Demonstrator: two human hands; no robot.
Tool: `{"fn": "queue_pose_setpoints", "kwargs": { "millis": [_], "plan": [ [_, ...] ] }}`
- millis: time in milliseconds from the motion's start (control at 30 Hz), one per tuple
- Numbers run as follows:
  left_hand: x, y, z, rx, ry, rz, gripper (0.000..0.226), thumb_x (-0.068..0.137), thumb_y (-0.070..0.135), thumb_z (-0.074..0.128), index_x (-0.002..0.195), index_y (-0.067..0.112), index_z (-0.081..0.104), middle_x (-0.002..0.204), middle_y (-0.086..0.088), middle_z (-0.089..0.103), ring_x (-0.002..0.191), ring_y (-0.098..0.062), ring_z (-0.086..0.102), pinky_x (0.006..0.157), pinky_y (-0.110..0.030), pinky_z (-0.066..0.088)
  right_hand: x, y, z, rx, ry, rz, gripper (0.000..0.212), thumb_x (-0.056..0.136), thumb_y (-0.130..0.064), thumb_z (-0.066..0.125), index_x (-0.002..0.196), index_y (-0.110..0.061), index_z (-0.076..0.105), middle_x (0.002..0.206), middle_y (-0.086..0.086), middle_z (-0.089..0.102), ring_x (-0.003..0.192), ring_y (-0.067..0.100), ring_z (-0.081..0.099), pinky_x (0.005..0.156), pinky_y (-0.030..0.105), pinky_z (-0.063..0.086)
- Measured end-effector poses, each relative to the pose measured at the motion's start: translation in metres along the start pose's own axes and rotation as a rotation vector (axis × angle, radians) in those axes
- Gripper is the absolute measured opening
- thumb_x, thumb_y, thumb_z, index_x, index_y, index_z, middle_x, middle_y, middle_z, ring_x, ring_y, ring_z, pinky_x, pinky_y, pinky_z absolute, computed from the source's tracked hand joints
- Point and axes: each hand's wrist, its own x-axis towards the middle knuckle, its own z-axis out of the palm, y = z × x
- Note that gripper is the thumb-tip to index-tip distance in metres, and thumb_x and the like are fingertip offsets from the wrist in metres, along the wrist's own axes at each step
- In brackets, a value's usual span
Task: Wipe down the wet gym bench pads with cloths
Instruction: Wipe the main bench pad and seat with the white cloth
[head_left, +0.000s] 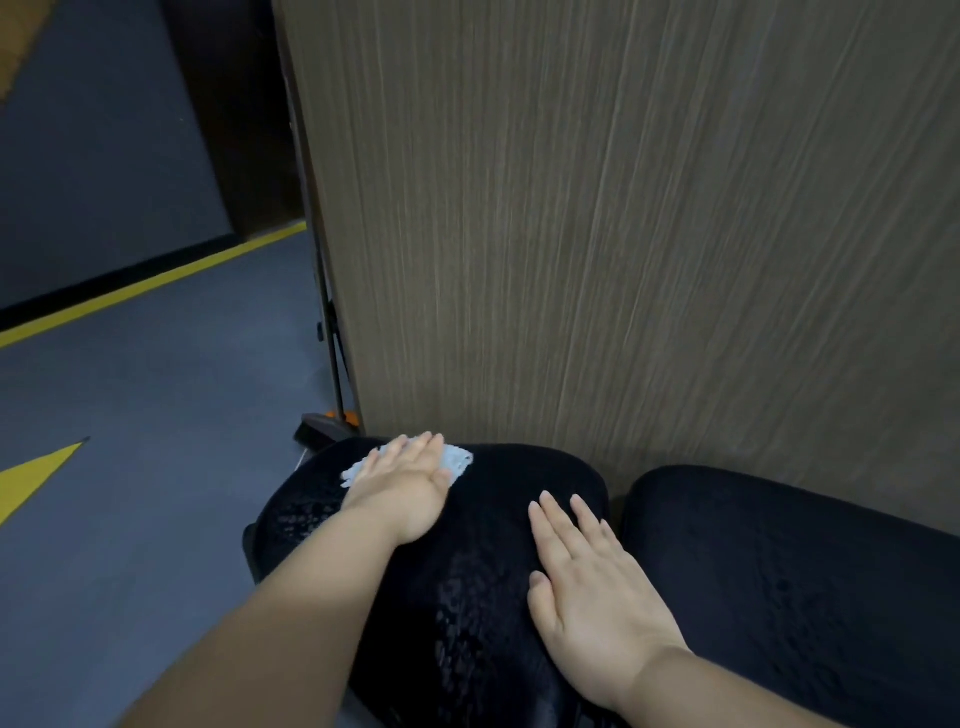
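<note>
One white cloth (460, 461) is pressed under the flat left hand (410, 483) at the far edge of the left pad (483, 525), the empty right hand (587, 582) is laid flat mid-pad, and, droplets (457, 629) being visible, most wiping is judged undone

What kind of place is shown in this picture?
Probably a gym or training room: black padded bench pads beside a wood-grain panel, and a grey floor marked with yellow lines.

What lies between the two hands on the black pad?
In the head view, only bare pad lies between the left hand, pressing the white cloth, and the right hand.
</note>
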Motion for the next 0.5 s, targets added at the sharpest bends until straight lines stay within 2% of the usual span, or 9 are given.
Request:
{"fn": "queue_pose_setpoints", "kwargs": {
  "millis": [167, 300, 400, 500],
  "plan": [
    [-0.005, -0.053, -0.013, 0.001, 0.004, -0.099, 0.053, 0.106, 0.035, 0.014, 0.156, 0.027, -0.001, 0.162, 0.01, -0.01, 0.149, -0.012, -0.01, 0.12, -0.035, -0.005, 0.001, -0.001, 0.0, -0.001, 0.013, 0.01, 0.085, 0.071, -0.05, -0.013, 0.152, -0.024, -0.012, 0.158, -0.012, -0.02, 0.144, 0.012, -0.024, 0.115, 0.027, -0.013],
    [-0.022, -0.057, -0.005, -0.014, 0.036, -0.17, 0.054, 0.105, 0.035, 0.012, 0.156, 0.024, -0.006, 0.162, 0.009, -0.013, 0.149, -0.013, -0.013, 0.121, -0.035, -0.006, 0.0, -0.002, 0.001, -0.014, 0.019, 0.015, 0.086, 0.071, -0.05, -0.013, 0.153, -0.024, -0.011, 0.157, -0.012, -0.019, 0.145, 0.013, -0.023, 0.116, 0.028, -0.013],
    [-0.041, -0.042, 0.002, 0.016, 0.043, -0.127, 0.055, 0.105, 0.036, 0.01, 0.155, 0.024, -0.01, 0.161, 0.009, -0.018, 0.148, -0.015, -0.017, 0.12, -0.036, -0.008, 0.001, -0.003, 0.0, -0.013, 0.019, 0.016, 0.085, 0.071, -0.05, -0.013, 0.153, -0.025, -0.011, 0.157, -0.012, -0.021, 0.145, 0.012, -0.023, 0.116, 0.028, -0.013],
    [-0.048, -0.015, 0.006, 0.055, 0.017, 0.005, 0.055, 0.106, 0.036, 0.013, 0.155, 0.026, -0.011, 0.16, 0.01, -0.019, 0.147, -0.014, -0.018, 0.12, -0.035, -0.011, 0.001, -0.003, 0.0, -0.027, 0.013, 0.013, 0.086, 0.069, -0.051, -0.015, 0.152, -0.025, -0.012, 0.152, -0.014, -0.024, 0.144, 0.012, -0.024, 0.115, 0.026, -0.013]
  ]
}}
